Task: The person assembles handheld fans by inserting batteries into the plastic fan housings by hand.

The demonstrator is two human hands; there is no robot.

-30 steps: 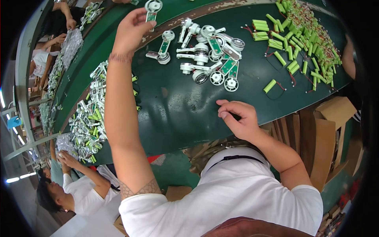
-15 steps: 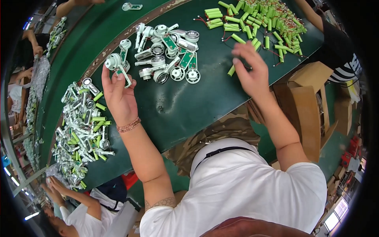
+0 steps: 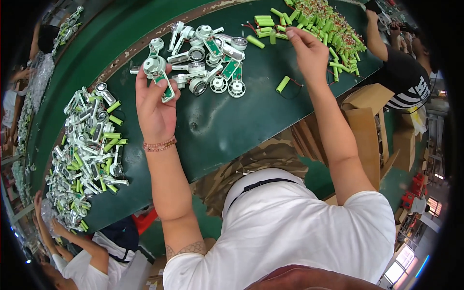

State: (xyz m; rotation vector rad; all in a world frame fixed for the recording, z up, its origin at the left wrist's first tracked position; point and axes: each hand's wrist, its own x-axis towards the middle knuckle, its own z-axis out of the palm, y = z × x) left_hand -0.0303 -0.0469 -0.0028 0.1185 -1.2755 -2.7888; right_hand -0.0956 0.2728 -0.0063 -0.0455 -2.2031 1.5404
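My left hand (image 3: pixel 157 108) is closed around a white handheld fan half (image 3: pixel 155 67), its round motor end up and a green circuit board along its handle. At the far right my right hand (image 3: pixel 311 55) pinches thumb and forefinger together beside the green battery cells (image 3: pixel 273 37); what lies between the fingertips is too small to make out. Ahead of my left hand sits a group of similar white fan parts (image 3: pixel 208 53), some with bare circuit boards. A single wired green battery (image 3: pixel 283 84) lies apart, nearer to me than my right hand.
A large heap of green batteries with red wires (image 3: pixel 328 24) covers the far right of the green table (image 3: pixel 217 125). Fan parts with batteries are piled (image 3: pixel 92 150) at the left. An open cardboard box (image 3: pixel 365 130) stands at the right edge. Other people (image 3: pixel 403 67) work on both sides.
My right hand has moved farther away toward the battery heap, its spread fingers now pinched. My left hand still holds the fan half, turned slightly. The whole view has shifted a little.
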